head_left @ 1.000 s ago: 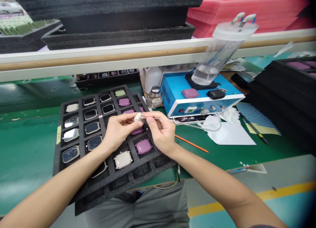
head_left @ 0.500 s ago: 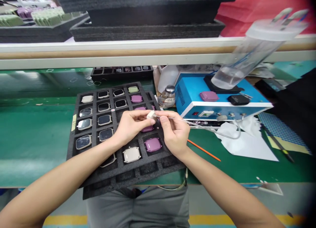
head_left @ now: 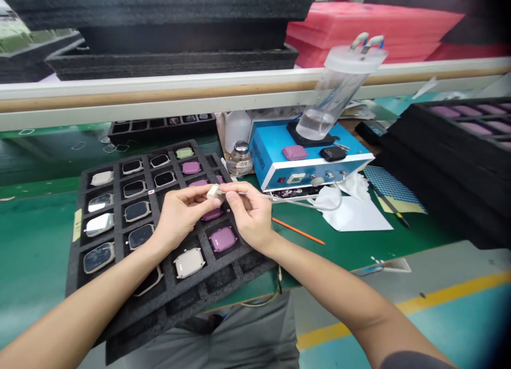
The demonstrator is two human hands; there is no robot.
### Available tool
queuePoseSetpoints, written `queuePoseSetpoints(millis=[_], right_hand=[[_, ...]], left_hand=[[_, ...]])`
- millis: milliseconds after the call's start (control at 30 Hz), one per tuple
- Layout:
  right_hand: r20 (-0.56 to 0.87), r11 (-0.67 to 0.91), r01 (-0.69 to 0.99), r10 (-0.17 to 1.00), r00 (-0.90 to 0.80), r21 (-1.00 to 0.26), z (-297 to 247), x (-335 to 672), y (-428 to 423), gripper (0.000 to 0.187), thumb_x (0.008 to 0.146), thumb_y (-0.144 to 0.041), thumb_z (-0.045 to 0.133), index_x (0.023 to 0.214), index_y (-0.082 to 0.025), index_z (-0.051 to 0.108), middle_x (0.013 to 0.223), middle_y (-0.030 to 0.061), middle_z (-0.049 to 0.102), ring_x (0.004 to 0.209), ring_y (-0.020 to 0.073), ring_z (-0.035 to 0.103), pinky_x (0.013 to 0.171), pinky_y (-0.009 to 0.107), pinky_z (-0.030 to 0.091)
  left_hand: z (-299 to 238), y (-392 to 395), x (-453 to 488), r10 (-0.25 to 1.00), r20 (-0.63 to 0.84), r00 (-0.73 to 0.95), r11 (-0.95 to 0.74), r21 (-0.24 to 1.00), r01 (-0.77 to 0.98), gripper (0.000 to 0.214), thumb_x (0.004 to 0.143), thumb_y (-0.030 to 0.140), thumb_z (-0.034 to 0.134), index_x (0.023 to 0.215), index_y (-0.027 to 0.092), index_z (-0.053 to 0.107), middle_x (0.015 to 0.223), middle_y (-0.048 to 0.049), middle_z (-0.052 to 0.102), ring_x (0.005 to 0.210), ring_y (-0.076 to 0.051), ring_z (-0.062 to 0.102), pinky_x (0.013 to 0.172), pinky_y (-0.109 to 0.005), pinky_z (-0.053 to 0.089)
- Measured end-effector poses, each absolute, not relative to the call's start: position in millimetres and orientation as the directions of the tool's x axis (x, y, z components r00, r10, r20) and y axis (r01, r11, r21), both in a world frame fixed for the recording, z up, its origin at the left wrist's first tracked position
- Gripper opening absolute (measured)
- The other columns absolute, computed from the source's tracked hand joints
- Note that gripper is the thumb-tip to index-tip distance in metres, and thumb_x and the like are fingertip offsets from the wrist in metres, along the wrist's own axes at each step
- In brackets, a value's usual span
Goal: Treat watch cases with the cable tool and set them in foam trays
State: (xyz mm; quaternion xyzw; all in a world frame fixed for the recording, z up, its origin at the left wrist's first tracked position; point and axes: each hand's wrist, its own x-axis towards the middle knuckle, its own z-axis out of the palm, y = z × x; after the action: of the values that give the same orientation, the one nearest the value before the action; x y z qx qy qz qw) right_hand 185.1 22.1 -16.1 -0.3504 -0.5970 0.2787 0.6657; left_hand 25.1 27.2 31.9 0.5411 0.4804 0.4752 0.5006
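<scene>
My left hand (head_left: 179, 214) is closed on a small cream watch case (head_left: 214, 192), gripped between thumb and fingers above the black foam tray (head_left: 155, 201). Pinched in my right hand (head_left: 251, 214) is a thin clear tube (head_left: 279, 198), its front end hidden by the fingers and close against the case. The tube trails right toward the front of the blue machine (head_left: 315, 172). In the tray's pockets lie several watches with dark screens (head_left: 137, 211), purple cases (head_left: 223, 239) and a beige case (head_left: 189, 262).
A glass bottle with a metal cap (head_left: 239, 158) stands left of the machine. On the machine rest a purple case (head_left: 295, 153), a black case (head_left: 332, 154) and a clear cylinder (head_left: 333, 92). An orange stick (head_left: 299, 231) and white paper (head_left: 359, 217) lie rightward. Stacked black trays (head_left: 431, 161) stand far right.
The view has swung to the right, so the stacked trays at the far right now show. Both hands keep the same hold on the case and the tube.
</scene>
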Motion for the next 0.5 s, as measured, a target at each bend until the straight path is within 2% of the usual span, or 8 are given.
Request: queuePoseSetpoints(millis=[200, 500], right_hand=[[0.589, 0.587, 0.060, 0.798, 0.125, -0.808, -16.0, 185.6, 21.7, 0.017, 0.100, -0.033, 0.058, 0.100, -0.023, 0.072, 0.101, 0.0060, 0.078, 0.098, 0.0193, 0.074, 0.088, 0.034, 0.062], [0.600, 0.603, 0.015, 0.790, 0.123, -0.797, -15.8, 185.8, 21.9, 0.014, 0.099, -0.028, 0.061, 0.101, -0.022, 0.073, 0.100, 0.0060, 0.077, 0.096, 0.0169, 0.074, 0.086, 0.030, 0.062]], left_hand=[[31.8, 27.6, 26.2, 0.996, 0.030, 0.086, -0.033, 0.999, 0.037, 0.051, 0.054, 0.035, 0.099, 0.099, 0.017, 0.084, 0.091, -0.0073, 0.081, 0.075, -0.019, 0.070, 0.078, -0.032, 0.059], [30.6, 28.7, 25.0, 0.994, 0.041, 0.097, -0.045, 0.998, 0.038, 0.050, 0.055, 0.035, 0.099, 0.100, 0.018, 0.084, 0.091, -0.0068, 0.081, 0.076, -0.018, 0.069, 0.078, -0.031, 0.058]])
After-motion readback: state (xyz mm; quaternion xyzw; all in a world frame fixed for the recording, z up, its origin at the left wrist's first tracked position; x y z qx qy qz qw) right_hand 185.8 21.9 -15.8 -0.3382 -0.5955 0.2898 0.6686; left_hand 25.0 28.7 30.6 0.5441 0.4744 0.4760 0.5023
